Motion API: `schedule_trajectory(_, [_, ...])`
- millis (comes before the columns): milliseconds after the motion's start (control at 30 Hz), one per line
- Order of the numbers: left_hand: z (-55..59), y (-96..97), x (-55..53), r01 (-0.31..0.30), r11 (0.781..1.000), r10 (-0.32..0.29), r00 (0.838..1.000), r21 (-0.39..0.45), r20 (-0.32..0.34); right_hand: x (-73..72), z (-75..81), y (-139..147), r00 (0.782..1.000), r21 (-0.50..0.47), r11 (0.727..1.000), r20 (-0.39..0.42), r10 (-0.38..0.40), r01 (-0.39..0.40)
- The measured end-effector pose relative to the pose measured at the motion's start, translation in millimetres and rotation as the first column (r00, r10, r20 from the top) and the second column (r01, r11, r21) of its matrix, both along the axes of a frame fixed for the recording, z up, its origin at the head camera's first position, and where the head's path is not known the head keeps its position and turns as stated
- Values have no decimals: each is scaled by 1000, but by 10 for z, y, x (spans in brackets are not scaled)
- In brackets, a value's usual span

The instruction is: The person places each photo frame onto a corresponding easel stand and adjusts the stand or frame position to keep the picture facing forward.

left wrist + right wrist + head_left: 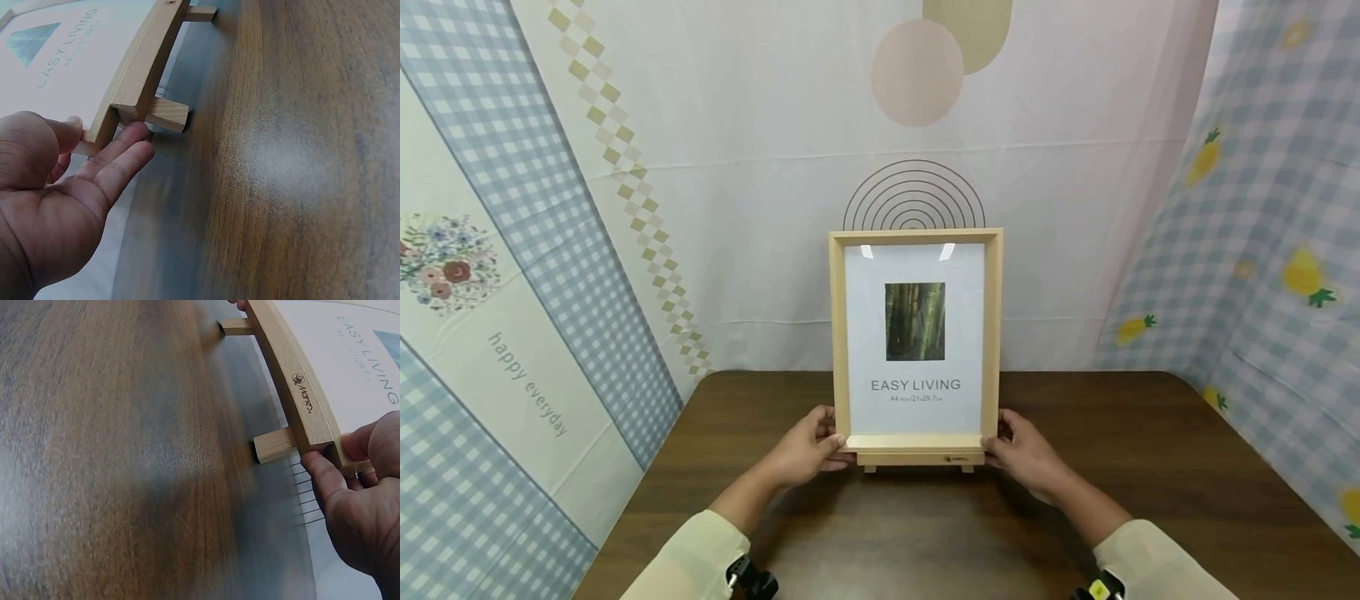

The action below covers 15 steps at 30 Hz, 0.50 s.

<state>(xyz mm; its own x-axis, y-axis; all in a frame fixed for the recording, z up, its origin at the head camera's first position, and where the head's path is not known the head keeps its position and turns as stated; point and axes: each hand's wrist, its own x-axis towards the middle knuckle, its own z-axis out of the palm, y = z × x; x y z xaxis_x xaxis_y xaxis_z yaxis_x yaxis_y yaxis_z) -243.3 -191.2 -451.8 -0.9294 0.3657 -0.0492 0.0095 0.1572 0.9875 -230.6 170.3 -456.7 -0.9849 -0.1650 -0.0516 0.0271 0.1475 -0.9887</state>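
A light wooden picture frame (pixel 841 342) stands upright at the middle of the table, leaning back slightly. Behind its glass is a white sheet (pixel 917 267) with a small bamboo picture and the words EASY LIVING. Under the frame runs the ledge (pixel 917 458) of a small wooden easel, whose short feet (pixel 167 116) show in both wrist views. My left hand (pixel 808 447) grips the frame's lower left corner, thumb on the front, with two fingers extended by the ledge's end. The lower right corner is held by my right hand (pixel 1024 452), a fingertip at the ledge's end.
The dark brown wooden table (pixel 880 533) has rounded back corners. A pale printed cloth (pixel 760 250) hangs right behind it. Checked cloths stand at the left (pixel 550 150) and right (pixel 1270 350) sides. Small black devices (pixel 752 579) are strapped at both wrists.
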Motion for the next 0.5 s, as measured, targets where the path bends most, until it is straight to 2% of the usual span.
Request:
schedule_trajectory(333, [-23, -4, 7, -17, 1000, 17, 1000, 6, -4, 1, -4, -39, 1000, 1, 1000, 10, -25, 25])
schedule_trajectory(500, [-65, -8, 5, -20, 999, 21, 999, 27, -42, 16, -1, -41, 999, 32, 998, -1, -49, 50])
